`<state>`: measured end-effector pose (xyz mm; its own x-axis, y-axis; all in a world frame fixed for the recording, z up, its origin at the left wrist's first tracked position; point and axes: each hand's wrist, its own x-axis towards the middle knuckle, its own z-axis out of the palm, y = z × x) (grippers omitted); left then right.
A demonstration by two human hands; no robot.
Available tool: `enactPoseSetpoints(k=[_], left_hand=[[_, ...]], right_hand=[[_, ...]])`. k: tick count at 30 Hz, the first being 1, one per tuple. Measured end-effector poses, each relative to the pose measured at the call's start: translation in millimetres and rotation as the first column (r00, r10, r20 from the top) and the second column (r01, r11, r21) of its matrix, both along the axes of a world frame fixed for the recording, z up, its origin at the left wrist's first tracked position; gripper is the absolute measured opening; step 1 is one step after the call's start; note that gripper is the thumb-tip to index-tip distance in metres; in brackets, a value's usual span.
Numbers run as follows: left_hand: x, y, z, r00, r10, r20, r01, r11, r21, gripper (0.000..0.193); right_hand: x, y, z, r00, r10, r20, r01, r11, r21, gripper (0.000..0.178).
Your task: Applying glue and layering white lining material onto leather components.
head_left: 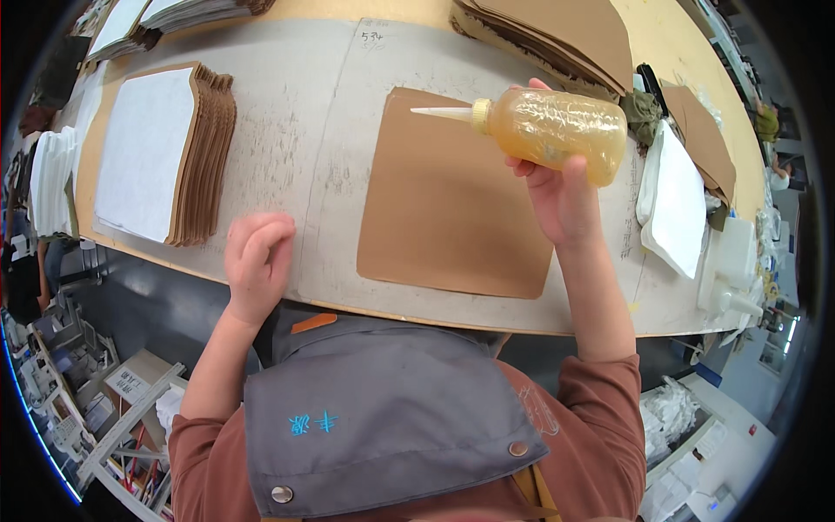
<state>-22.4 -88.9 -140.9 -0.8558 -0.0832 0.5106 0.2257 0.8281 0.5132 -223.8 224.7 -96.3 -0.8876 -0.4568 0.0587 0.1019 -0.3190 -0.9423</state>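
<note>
In my right hand (557, 187) is a clear squeeze bottle (561, 126) of yellowish liquid, probably glue, tilted onto its side. Its long pale nozzle (442, 112) points left, above the far part of a brown rectangular sheet (444, 209) with rounded corners. This sheet lies flat on the grey work surface (326, 157) in front of me. To its left, near the table's front edge, rests my left hand (259, 257) with the fingers curled in; whether anything is inside them is hidden.
At the left stands a stack of brown pieces (204, 157) topped by a white sheet (143, 152). More brown sheets (557, 35) are piled at the far right. A folded white piece (674, 204) and a dark green cloth (642, 117) lie along the right side.
</note>
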Motion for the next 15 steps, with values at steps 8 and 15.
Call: enactPoseSetpoints(k=[8, 15], left_hand=[[4.3, -2.0, 17.5, 0.994, -0.108, 0.032, 0.108, 0.994, 0.024, 0.005], [4.0, -4.6, 11.0, 0.996, -0.062, 0.061, 0.069, 0.991, -0.116, 0.014]], right_hand=[[-33.6, -32.9, 0.1, 0.999, -0.035, -0.027, 0.04, 0.97, 0.24, 0.095], [-45.9, -47.0, -4.9, 0.996, -0.039, -0.083, 0.061, 0.957, 0.282, 0.09]])
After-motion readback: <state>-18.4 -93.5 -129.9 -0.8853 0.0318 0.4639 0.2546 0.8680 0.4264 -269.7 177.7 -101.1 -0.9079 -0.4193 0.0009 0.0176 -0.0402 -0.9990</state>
